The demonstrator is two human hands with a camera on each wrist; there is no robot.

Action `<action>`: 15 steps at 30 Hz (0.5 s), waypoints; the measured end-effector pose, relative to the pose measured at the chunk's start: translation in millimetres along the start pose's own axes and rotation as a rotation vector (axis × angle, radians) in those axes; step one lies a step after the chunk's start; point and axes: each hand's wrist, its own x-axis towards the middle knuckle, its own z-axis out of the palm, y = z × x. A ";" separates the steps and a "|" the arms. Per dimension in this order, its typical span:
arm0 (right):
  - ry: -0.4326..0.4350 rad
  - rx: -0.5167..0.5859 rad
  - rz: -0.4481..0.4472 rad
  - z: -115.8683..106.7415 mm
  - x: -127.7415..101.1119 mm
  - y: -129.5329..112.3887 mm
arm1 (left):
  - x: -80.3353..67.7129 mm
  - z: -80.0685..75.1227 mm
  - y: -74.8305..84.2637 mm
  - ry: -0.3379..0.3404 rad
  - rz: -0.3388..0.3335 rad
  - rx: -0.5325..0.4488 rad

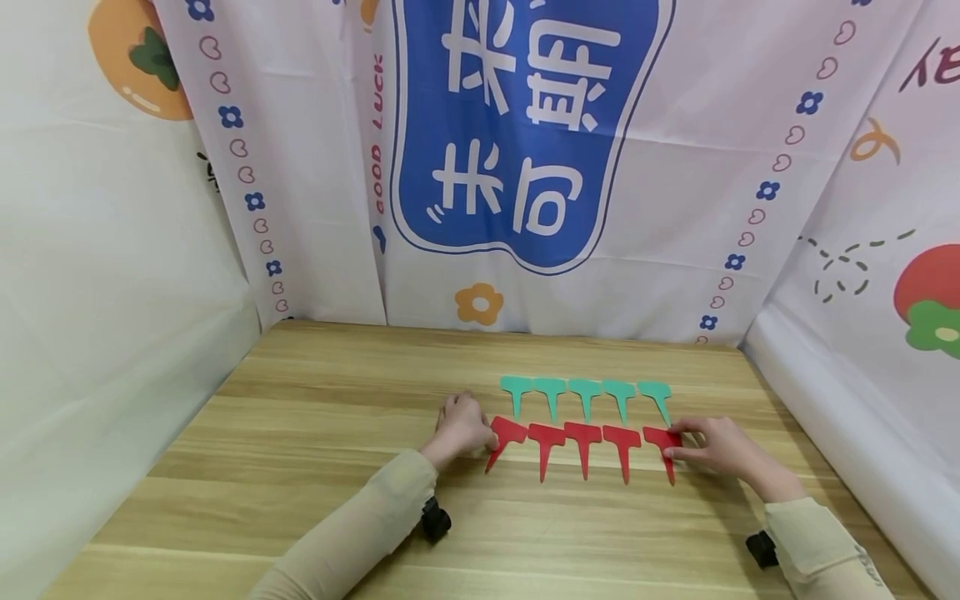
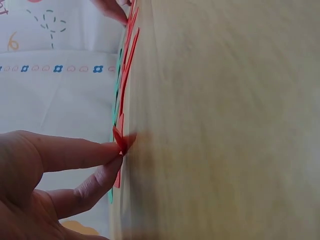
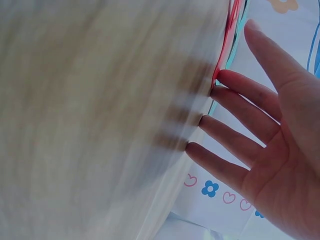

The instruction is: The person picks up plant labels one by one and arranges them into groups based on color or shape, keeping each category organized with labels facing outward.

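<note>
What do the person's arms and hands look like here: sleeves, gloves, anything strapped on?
Both arms wear long, close-fitting beige sleeves, the left sleeve and the right sleeve. A small black device sits at each wrist. The left hand and right hand are bare: no gloves, no rings visible.

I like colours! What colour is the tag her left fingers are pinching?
Red. The leftmost tag in the front row, clearest in the head view.

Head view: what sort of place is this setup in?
Probably a makeshift recording booth, not a workshop: a wooden table walled on three sides by printed cloth backdrops, with only rows of green tags and red tags on it.
</note>
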 end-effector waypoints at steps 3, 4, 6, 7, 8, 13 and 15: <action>-0.004 0.006 0.006 -0.3 -0.5 -0.4 | -1.6 0.3 0.3 -0.011 0.012 0.003; -0.006 0.009 0.008 -0.6 -0.7 -0.4 | -2.2 0.6 0.4 -0.015 0.020 0.004; -0.007 0.010 0.009 -0.6 -1.0 -0.3 | -3.1 1.4 0.6 -0.024 0.033 -0.001; -0.007 0.010 0.009 -0.7 -1.1 -0.2 | -3.5 1.6 0.7 -0.029 0.036 -0.002; -0.005 0.010 0.009 -0.7 -1.3 0.1 | -3.7 2.1 0.7 -0.033 0.042 -0.003; -0.004 0.011 0.015 -1.3 -1.9 -0.6 | -6.1 1.3 1.7 -0.048 0.061 -0.003; -0.005 0.014 0.018 -1.5 -2.1 -1.3 | -7.8 0.5 2.3 -0.057 0.071 -0.006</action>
